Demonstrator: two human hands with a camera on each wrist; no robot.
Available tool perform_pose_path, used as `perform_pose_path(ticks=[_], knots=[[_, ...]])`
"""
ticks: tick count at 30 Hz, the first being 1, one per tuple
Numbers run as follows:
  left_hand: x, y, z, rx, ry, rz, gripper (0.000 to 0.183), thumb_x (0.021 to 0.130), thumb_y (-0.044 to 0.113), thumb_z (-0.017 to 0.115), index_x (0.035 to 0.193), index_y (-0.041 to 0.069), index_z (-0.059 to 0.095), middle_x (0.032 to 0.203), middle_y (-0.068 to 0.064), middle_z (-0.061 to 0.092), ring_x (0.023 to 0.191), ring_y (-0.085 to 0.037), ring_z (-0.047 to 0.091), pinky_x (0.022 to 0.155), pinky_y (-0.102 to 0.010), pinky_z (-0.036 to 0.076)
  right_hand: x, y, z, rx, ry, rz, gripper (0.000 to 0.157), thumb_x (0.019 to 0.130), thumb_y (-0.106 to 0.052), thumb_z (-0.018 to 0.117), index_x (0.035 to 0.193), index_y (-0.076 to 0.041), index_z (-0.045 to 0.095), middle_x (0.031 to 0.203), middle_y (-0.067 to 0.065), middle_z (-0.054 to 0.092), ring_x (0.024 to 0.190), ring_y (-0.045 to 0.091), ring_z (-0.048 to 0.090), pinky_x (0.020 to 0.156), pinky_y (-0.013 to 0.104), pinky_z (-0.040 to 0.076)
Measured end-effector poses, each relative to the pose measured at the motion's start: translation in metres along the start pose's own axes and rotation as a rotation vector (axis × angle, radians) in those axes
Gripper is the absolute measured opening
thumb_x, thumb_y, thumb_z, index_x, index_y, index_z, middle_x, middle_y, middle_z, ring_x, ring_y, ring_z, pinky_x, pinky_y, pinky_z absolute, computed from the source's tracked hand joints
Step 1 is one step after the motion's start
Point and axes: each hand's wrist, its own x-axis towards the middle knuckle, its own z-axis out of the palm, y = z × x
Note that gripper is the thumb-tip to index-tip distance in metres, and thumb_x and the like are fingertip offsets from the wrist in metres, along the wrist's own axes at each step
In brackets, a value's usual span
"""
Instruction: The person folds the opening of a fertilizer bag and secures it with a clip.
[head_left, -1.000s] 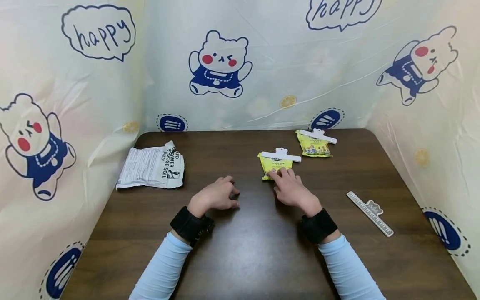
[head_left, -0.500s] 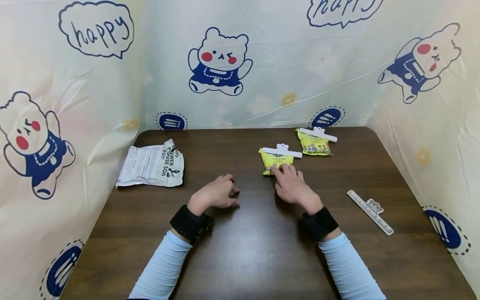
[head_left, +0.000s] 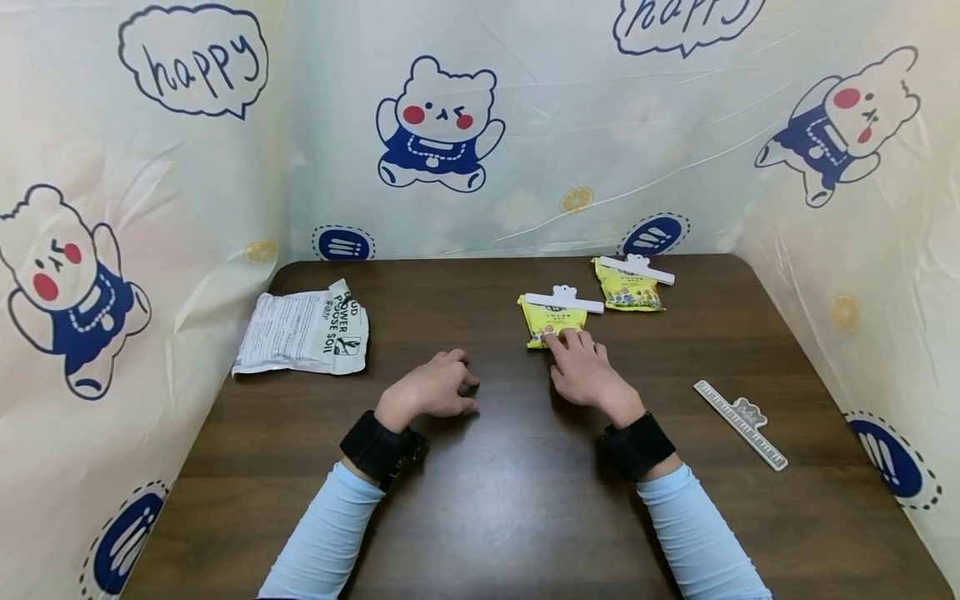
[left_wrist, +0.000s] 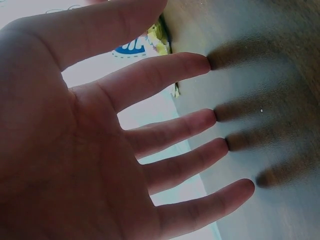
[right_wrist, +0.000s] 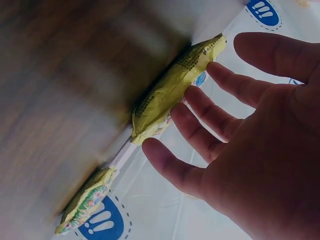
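Right grip (head_left: 587,375) spread; near yellow packet (head_left: 551,320) pushed bit closer to far packet (head_left: 630,289). Left grip (head_left: 433,387) spread too, nothing held.

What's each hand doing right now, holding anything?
Left hand: open, holding nothing.
Right hand: open, touching the nearer yellow packet, not gripping it.

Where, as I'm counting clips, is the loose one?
In the head view, the loose clip lies on the table to the right of the right hand.
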Motion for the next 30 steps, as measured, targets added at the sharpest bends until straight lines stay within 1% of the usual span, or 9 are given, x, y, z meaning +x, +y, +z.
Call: perform_pose_path(ticks=[5,8,16,22,26,30], knots=[[-0.001,-0.001,0.0,-0.008,0.0,-0.002,0.045,0.097,0.031,0.079,0.134,0.006,0.073,0.14,-0.014,0.053,0.129,-0.034,0.05,0.102,-0.047,0.047,0.003,0.002,0.001,0.009,-0.001,0.004,0.056,0.109,-0.016,0.05,0.163,-0.009,0.035,0.159,0.024,0.031,0.148,0.046,0.023,0.114,0.068,0.023],[-0.001,0.0,-0.001,-0.011,0.0,0.001,0.045,0.097,0.03,0.079,0.134,0.005,0.073,0.14,-0.015,0.052,0.129,-0.035,0.049,0.102,-0.048,0.047,0.005,0.003,-0.001,0.016,0.001,0.003,0.057,0.109,-0.016,0.05,0.164,-0.009,0.035,0.158,0.025,0.031,0.147,0.046,0.023,0.114,0.068,0.023],[-0.002,-0.001,-0.001,-0.021,-0.006,-0.005,0.045,0.098,0.03,0.078,0.134,0.004,0.072,0.148,-0.019,0.048,0.137,-0.039,0.045,0.108,-0.05,0.044,0.011,0.004,-0.003,0.02,0.013,-0.017,0.057,0.108,-0.014,0.05,0.163,-0.007,0.036,0.156,0.024,0.033,0.145,0.046,0.026,0.111,0.068,0.026],[-0.002,-0.002,0.001,-0.008,-0.007,-0.005,0.046,0.098,0.031,0.078,0.135,0.005,0.072,0.147,-0.017,0.05,0.135,-0.038,0.047,0.107,-0.049,0.045,0.014,0.007,-0.003,0.025,0.02,-0.014,0.058,0.108,-0.014,0.05,0.163,-0.007,0.036,0.157,0.024,0.032,0.147,0.047,0.023,0.11,0.068,0.027],[0.0,-0.001,0.001,-0.01,-0.011,0.0,0.046,0.098,0.031,0.078,0.136,0.005,0.072,0.145,-0.017,0.05,0.134,-0.037,0.047,0.106,-0.049,0.045,0.017,0.011,-0.001,0.027,0.012,0.002,0.059,0.108,-0.015,0.049,0.165,-0.009,0.033,0.16,0.023,0.028,0.15,0.046,0.019,0.112,0.067,0.025],[0.001,-0.001,0.002,-0.009,-0.009,-0.005,0.046,0.098,0.032,0.078,0.135,0.006,0.072,0.144,-0.016,0.051,0.132,-0.036,0.048,0.106,-0.049,0.045,0.018,0.013,-0.002,0.039,0.02,0.004,0.059,0.108,-0.014,0.048,0.165,-0.009,0.033,0.161,0.023,0.028,0.151,0.047,0.018,0.113,0.068,0.024]])
